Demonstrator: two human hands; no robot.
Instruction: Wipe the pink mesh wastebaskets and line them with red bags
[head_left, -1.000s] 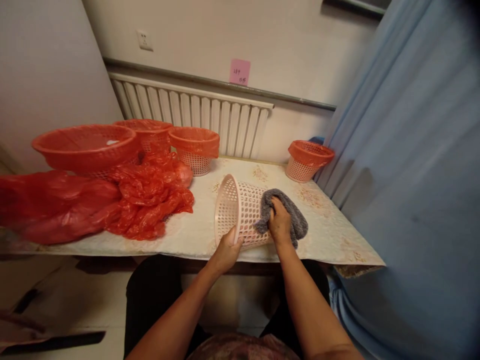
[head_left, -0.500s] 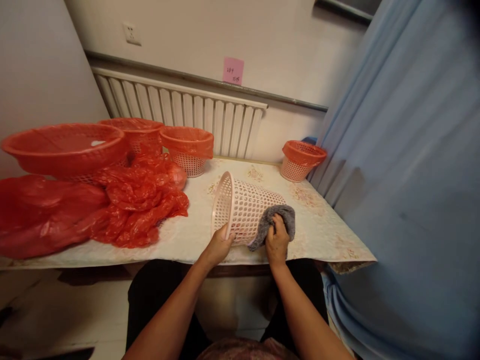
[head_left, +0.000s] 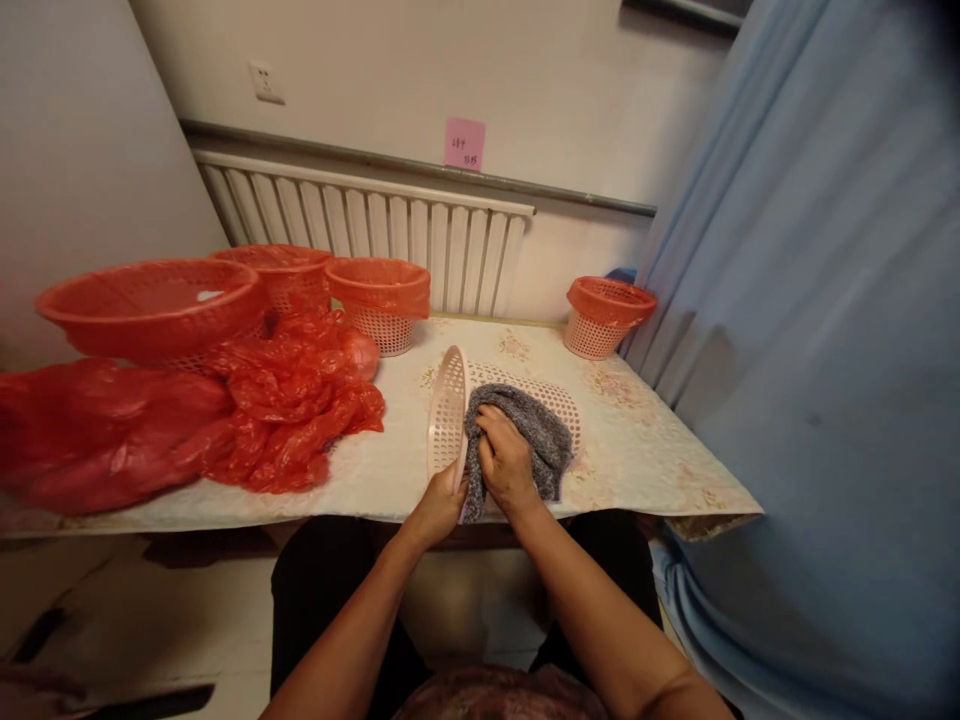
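A pale pink perforated plastic basket (head_left: 448, 410) lies on its side on the table, its mouth turned to the left. My left hand (head_left: 437, 507) grips the near part of its rim. My right hand (head_left: 508, 462) is closed on a grey cloth (head_left: 536, 430) and presses it against the basket's side, close to the rim. The cloth drapes over much of the wall and hides the holes beneath it.
Red plastic bags (head_left: 285, 410) lie heaped on the left of the table. Behind them stand several baskets lined with red bags, including a wide one (head_left: 150, 310) and a smaller one (head_left: 384, 300). Another lined basket (head_left: 604, 315) stands at the back right, beside a blue curtain (head_left: 810, 300).
My right hand has slid the cloth leftward along the basket's side, from near its base to near the rim. My left hand keeps its hold on the rim.
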